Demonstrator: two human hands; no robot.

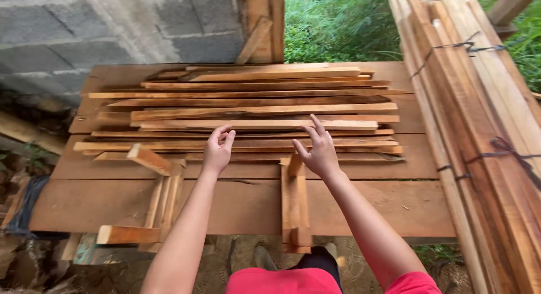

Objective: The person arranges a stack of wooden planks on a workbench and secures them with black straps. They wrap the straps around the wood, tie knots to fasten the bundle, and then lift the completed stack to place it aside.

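A stack of long thin wooden slats (248,111) lies crosswise on a plank table (366,206). My left hand (217,150) hovers over the near slats, fingers curled and apart, holding nothing. My right hand (316,150) is spread open just above the same near slats, thumb toward the left. A pale slat (259,125) lies just beyond both sets of fingertips. Two short bundles of slats run toward me: one (295,206) under my right wrist, another (163,201) to the left of my left arm.
A tied bundle of long boards (479,130) leans along the right side. A grey block wall (84,29) stands behind the table on the left, green plants (338,23) behind it on the right. A short block (147,158) rests tilted at the left.
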